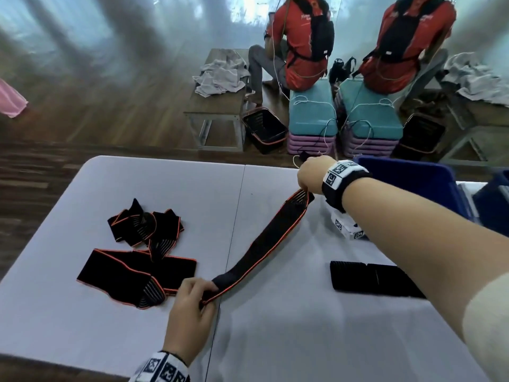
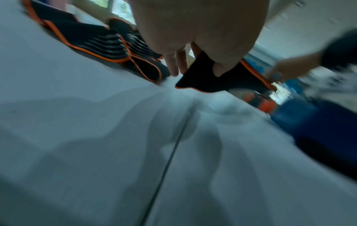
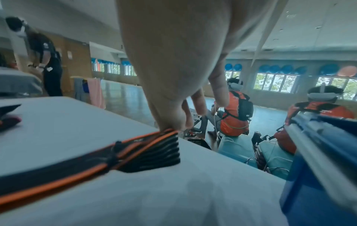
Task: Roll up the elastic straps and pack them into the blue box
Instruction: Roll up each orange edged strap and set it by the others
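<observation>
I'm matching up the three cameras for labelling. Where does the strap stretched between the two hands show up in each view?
Head: the stretched strap runs diagonally across the centre, from the left hand up to the right hand.
Left wrist: its near end hangs upper centre, under the fingers.
Right wrist: its striped far end sits centre-left, pinched.
Shared landmark: the blue box, right side in every view.

It looked like a gym hall: beyond the hands ran a wood floor (image 1: 110, 111), stacked foam mats (image 1: 312, 128), a mirrored wall (image 1: 413, 37) and exercise balls (image 3: 270, 68) shelved above the windows (image 3: 274, 82).
</observation>
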